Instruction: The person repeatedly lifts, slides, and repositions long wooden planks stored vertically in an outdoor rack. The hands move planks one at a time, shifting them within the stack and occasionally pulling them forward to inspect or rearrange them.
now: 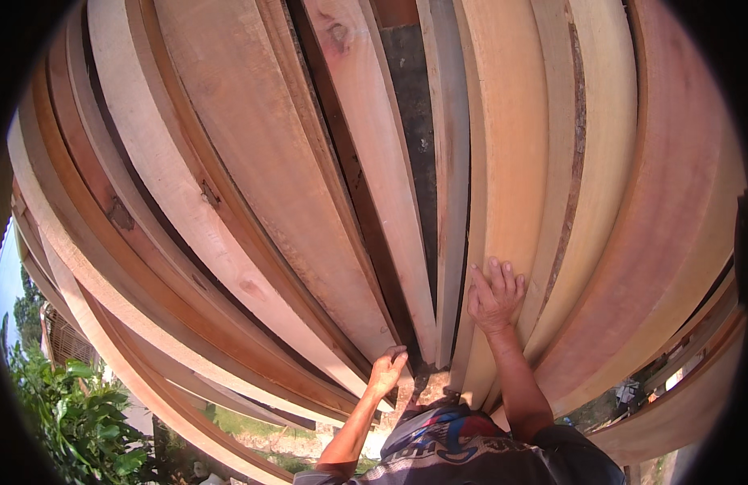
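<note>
Beyond the shirt, the right hand, grip spread flat, might let the plank slide; the left hand's grip I cannot tell.

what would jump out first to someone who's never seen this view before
Long wooden boards fanning upward across nearly the whole picture. Next, low and right of centre, the right hand lies spread on a honey-coloured board, with the left hand near the boards' lower ends. Green leaves stand out at lower left.
</note>
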A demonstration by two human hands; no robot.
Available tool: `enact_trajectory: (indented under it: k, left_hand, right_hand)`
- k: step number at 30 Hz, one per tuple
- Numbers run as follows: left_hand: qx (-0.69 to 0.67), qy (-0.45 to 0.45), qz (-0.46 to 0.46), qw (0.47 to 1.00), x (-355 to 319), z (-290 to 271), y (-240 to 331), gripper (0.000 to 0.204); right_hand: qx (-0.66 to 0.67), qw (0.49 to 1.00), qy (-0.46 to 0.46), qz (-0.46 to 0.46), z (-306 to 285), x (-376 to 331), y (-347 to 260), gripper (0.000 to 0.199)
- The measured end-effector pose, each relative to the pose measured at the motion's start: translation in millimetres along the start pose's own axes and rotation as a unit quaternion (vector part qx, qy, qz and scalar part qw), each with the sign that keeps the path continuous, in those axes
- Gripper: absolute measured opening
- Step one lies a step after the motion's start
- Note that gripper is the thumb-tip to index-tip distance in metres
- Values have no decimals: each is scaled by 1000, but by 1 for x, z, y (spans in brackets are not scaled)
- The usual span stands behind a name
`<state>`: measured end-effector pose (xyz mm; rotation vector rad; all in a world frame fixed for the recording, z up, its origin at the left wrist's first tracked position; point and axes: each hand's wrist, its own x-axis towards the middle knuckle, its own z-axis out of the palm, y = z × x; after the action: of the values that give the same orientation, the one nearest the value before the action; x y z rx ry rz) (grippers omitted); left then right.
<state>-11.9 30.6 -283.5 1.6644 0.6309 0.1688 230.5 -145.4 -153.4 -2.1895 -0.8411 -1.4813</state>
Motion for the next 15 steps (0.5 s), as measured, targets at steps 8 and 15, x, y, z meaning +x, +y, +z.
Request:
enact_trajectory:
  k: [8,15]
  left_hand:
    - [-54,211,311,925,112,31,207,49]
    - [-11,329,333,884,179,15,286,74]
  right_hand:
    - [-15,1000,-7,-18,1,-2,1,43]
    - [-37,999,-12,-15,1,-2,-2,44]
